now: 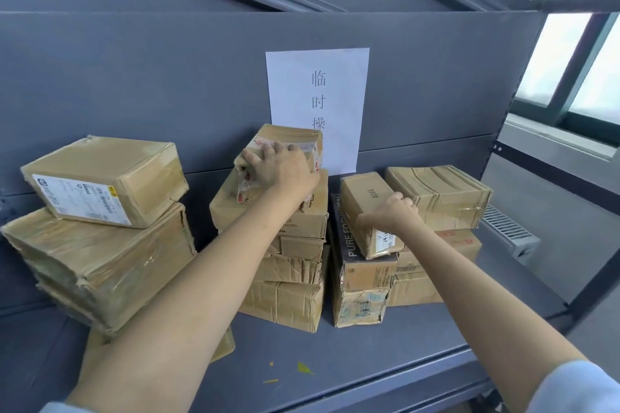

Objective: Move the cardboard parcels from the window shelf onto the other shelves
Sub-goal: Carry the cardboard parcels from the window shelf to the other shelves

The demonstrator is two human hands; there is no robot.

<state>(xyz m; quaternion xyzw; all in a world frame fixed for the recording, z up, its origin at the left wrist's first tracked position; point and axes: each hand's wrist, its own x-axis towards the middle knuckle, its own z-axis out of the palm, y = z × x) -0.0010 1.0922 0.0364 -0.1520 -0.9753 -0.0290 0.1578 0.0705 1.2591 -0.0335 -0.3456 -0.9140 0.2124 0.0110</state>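
Fingers of left hand (283, 168) grip the top parcel (288, 141); right hand (394, 213) clasps a small box (364, 198).

Two bare forearms enter from the bottom of the frame, one from the lower left and one from the lower right. The left hand (285, 168) and the right hand (392, 214) wear no gloves, rings, watch or bands on the parts that show. At the lower right corner a pale blue sleeve (577, 389) covers the right upper arm, its cloth smooth and plain. A sliver of the same pale blue cloth shows at the bottom left edge.
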